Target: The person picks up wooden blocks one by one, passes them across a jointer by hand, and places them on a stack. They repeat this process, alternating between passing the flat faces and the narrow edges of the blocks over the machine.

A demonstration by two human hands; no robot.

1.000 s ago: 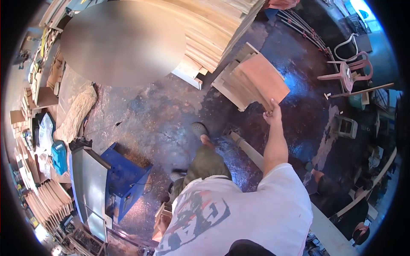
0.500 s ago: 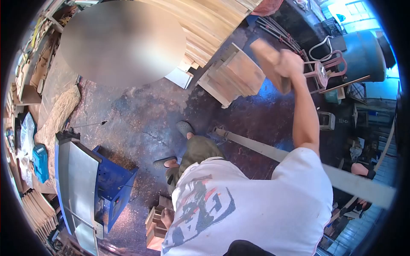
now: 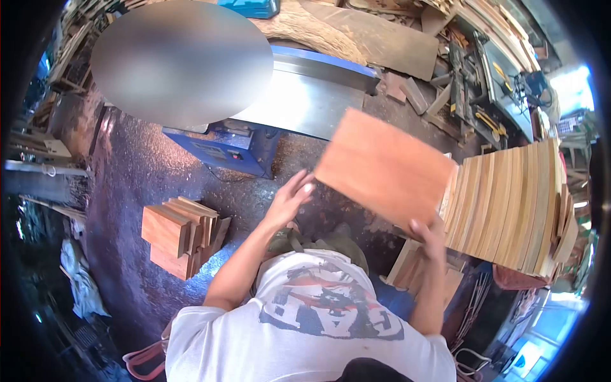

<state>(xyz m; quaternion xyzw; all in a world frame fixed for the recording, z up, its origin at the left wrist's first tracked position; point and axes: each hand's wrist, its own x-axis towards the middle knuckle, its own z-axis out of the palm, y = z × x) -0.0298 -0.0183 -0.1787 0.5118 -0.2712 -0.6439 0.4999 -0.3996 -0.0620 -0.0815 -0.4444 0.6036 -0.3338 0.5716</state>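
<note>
One board [image 3: 385,169] between both hands [image 3: 288,202] [image 3: 432,239]

White short-sleeved T-shirt [image 3: 293,353], grey-and-red lettered print [image 3: 334,318]; olive-green legwear [image 3: 349,245].

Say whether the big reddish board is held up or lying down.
Held up: the right hand grips the board near a corner, above the floor.

Dark, blotchy floor [image 3: 118,210] with pale sawdust [image 3: 149,143], pink chair [image 3: 145,354] lower left, bright light [image 3: 573,89] at right.
</note>
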